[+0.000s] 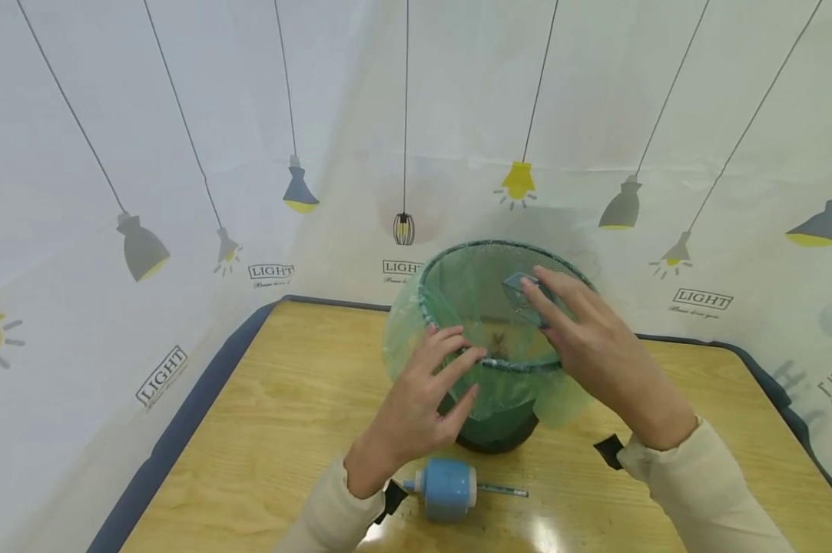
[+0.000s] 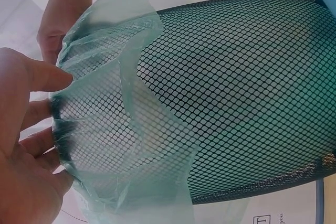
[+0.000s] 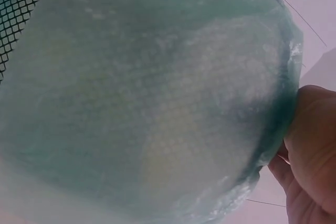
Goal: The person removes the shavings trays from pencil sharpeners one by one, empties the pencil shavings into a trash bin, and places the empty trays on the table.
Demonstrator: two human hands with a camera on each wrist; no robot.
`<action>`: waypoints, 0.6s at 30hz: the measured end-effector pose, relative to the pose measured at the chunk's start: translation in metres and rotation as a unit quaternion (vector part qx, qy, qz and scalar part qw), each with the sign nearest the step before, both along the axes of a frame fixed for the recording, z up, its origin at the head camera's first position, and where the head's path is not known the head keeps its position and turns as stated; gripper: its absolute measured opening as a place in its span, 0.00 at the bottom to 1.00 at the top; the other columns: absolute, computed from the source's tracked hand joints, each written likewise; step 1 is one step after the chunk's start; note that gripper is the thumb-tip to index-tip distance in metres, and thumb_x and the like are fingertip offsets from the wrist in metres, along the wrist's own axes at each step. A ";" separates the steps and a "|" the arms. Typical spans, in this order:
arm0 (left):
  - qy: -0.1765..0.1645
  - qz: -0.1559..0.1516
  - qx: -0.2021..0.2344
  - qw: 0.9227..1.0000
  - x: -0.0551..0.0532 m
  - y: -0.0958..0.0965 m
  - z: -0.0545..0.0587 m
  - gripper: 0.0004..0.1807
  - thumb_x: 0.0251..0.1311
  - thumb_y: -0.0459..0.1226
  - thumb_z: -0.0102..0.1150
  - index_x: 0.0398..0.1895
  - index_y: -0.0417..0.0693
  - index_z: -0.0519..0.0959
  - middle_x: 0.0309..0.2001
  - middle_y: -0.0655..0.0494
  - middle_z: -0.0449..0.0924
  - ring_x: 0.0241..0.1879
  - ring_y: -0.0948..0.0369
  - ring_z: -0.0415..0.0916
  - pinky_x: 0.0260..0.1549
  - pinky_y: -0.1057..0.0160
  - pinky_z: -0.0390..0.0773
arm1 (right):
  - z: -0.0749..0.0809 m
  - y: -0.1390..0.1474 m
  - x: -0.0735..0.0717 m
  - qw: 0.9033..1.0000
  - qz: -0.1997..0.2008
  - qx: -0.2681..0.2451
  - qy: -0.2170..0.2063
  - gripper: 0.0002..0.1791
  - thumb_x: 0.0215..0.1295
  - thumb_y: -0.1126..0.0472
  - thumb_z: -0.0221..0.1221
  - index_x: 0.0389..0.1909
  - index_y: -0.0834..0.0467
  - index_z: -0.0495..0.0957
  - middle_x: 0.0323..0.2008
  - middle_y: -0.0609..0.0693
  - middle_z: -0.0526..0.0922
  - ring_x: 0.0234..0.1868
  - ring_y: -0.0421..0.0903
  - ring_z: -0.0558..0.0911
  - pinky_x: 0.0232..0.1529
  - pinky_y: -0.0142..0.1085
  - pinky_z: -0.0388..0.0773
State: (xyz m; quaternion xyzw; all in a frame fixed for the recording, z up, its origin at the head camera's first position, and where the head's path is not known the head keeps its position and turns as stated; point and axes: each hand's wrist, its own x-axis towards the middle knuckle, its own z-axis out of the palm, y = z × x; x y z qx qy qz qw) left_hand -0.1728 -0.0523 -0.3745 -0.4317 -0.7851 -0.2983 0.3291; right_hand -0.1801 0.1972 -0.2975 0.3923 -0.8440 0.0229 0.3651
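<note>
A black mesh wastebasket (image 1: 498, 434) stands upright, lined with a thin green plastic bag (image 1: 450, 296) folded over its rim. My left hand (image 1: 422, 392) is at the near-left rim, fingers spread and fingertips touching the bag-covered edge. In the left wrist view its thumb (image 2: 50, 77) lies along the outside of the bag. My right hand (image 1: 595, 346) reaches over the right rim and holds a small, clear bluish piece (image 1: 519, 292) above the opening. Its thumb is hidden in the head view. In the right wrist view the bag hides the piece.
In front of the wastebasket, a blue and white rounded pencil sharpener (image 1: 446, 490) lies on the wooden table (image 1: 284, 415), a pencil (image 1: 504, 489) sticking out of its right side. Pale curtains (image 1: 346, 115) printed with lamps surround the table's back and sides.
</note>
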 end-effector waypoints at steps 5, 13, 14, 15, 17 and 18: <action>0.000 0.001 0.003 1.000 0.000 0.000 -0.001 0.22 0.63 0.35 0.62 0.61 0.43 0.76 0.57 0.48 0.74 0.68 0.51 0.65 0.70 0.41 0.57 | 0.000 -0.001 0.001 1.000 0.004 0.008 0.002 0.45 0.46 0.80 0.71 0.69 0.67 0.66 0.68 0.66 0.65 0.64 0.63 0.70 0.56 0.52 0.76; 0.002 0.004 -0.001 1.000 0.000 0.001 -0.001 0.22 0.63 0.36 0.62 0.61 0.43 0.76 0.57 0.49 0.74 0.68 0.51 0.65 0.71 0.42 0.57 | 0.002 -0.001 0.001 1.000 0.012 0.021 0.004 0.44 0.49 0.82 0.67 0.70 0.67 0.65 0.69 0.66 0.63 0.66 0.62 0.68 0.59 0.52 0.75; 0.002 0.003 0.000 1.000 -0.001 0.001 -0.001 0.22 0.63 0.36 0.62 0.61 0.43 0.76 0.57 0.49 0.74 0.68 0.51 0.65 0.71 0.42 0.57 | 0.002 -0.001 0.001 1.000 0.013 0.021 0.004 0.44 0.49 0.83 0.66 0.70 0.67 0.64 0.70 0.66 0.63 0.67 0.62 0.68 0.59 0.52 0.74; 0.001 0.003 0.000 1.000 -0.001 0.001 -0.001 0.22 0.63 0.35 0.62 0.61 0.43 0.76 0.57 0.49 0.74 0.68 0.51 0.65 0.71 0.42 0.57 | 0.002 -0.001 0.001 1.000 0.015 0.021 0.002 0.44 0.49 0.84 0.65 0.71 0.66 0.64 0.70 0.66 0.63 0.67 0.62 0.67 0.60 0.52 0.74; 0.002 0.004 0.000 1.000 -0.001 0.001 -0.001 0.23 0.63 0.36 0.62 0.62 0.44 0.75 0.57 0.49 0.74 0.68 0.51 0.65 0.71 0.42 0.57 | 0.002 -0.001 0.000 1.000 0.019 0.019 0.000 0.45 0.48 0.86 0.63 0.71 0.66 0.64 0.70 0.65 0.62 0.68 0.62 0.67 0.61 0.52 0.72; 0.001 0.003 0.000 1.000 -0.001 0.001 -0.001 0.23 0.63 0.36 0.62 0.62 0.44 0.75 0.57 0.49 0.74 0.68 0.51 0.65 0.71 0.42 0.57 | 0.002 -0.001 0.000 1.000 0.021 0.018 -0.001 0.45 0.47 0.87 0.62 0.71 0.66 0.64 0.70 0.65 0.62 0.68 0.62 0.66 0.63 0.52 0.71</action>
